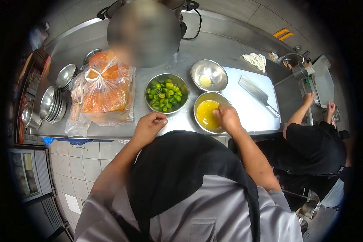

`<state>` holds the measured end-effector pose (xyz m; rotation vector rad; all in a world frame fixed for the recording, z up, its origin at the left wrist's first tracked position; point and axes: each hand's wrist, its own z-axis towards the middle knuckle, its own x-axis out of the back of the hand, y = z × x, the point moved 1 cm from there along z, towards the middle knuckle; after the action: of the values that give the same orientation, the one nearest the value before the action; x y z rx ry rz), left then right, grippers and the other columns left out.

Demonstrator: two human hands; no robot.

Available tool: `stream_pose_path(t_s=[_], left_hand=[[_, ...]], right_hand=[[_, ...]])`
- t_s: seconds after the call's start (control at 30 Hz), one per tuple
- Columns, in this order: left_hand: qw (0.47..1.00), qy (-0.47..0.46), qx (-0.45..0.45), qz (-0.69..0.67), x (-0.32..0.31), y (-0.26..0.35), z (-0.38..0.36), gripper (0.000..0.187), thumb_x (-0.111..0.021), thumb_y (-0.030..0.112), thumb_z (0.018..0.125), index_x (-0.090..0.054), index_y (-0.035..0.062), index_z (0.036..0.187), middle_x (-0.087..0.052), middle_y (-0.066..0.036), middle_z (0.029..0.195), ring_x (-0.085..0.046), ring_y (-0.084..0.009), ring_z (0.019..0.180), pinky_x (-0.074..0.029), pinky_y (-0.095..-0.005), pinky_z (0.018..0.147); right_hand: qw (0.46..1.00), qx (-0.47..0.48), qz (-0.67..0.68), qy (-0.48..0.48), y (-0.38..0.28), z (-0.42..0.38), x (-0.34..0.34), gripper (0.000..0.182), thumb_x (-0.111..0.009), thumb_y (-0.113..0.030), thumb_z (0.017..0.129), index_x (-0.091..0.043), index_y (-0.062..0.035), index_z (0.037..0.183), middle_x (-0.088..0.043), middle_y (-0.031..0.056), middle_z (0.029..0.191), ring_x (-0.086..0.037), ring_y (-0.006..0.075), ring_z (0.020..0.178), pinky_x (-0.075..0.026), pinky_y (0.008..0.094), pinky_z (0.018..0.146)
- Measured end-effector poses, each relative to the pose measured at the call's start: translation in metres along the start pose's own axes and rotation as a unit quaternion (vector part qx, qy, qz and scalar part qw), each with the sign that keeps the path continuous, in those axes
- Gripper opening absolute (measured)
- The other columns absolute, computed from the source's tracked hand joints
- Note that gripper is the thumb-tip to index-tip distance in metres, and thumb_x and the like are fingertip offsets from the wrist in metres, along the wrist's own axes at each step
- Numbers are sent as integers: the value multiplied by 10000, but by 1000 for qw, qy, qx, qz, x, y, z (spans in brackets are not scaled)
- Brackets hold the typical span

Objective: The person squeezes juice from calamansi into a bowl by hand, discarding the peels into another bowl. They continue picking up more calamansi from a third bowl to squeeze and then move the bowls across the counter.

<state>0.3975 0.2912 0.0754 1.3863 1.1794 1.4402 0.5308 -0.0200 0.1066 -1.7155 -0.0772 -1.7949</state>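
Note:
My left hand (150, 126) rests near the counter's front edge, fingers curled; whatever they hold, if anything, is hidden. Just beyond it stands a steel bowl (148, 84) of small green citrus fruits (165, 96), some showing cut faces. Fingers closed and pointing down, my right hand (229, 119) is over the right side of a second steel bowl (197, 101) holding yellow liquid (206, 115). I cannot make out what is between those fingers. Behind that bowl, a third steel bowl (198, 70) has a small pale yellow patch at its bottom.
A cleaver (254, 90) lies on a white cutting board (236, 115) to the right. Leftward are a tied plastic bag of orange food (105, 97) and stacked steel bowls (48, 103). A large pot (165, 4) stands behind. Another person (314, 145) works at the right.

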Motion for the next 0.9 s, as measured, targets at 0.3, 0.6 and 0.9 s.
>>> stream_pose_path(t_s=[0.3, 0.6, 0.9], left_hand=[[998, 13, 51, -46, 4, -9, -6, 211, -737, 171, 940, -717, 20, 1084, -710, -20, 932, -620, -88, 822, -515, -255, 770], [996, 13, 76, -46, 8, -3, -5, 206, -723, 162, 955, -704, 19, 1102, -698, -10, 915, -619, -78, 804, -511, -242, 728], [989, 27, 104, -104, 18, -12, -13, 212, -701, 148, 976, -672, 20, 1143, -701, -33, 959, -650, -88, 857, -524, -240, 721]], right_hand=[[999, -34, 12, 0, 14, -3, 3, 264, -659, -225, 919, -661, 18, 818, -680, 258, 821, -664, 443, 772, -530, 501, 754], [991, -9, 113, -69, -50, 33, 27, 300, -730, -227, 923, -699, -17, 1135, -716, 225, 1022, -695, 375, 944, -538, 431, 843], [979, -20, 195, 62, -17, 39, 46, 269, -750, -158, 902, -699, 9, 1107, -711, 184, 985, -703, 302, 879, -549, 393, 803]])
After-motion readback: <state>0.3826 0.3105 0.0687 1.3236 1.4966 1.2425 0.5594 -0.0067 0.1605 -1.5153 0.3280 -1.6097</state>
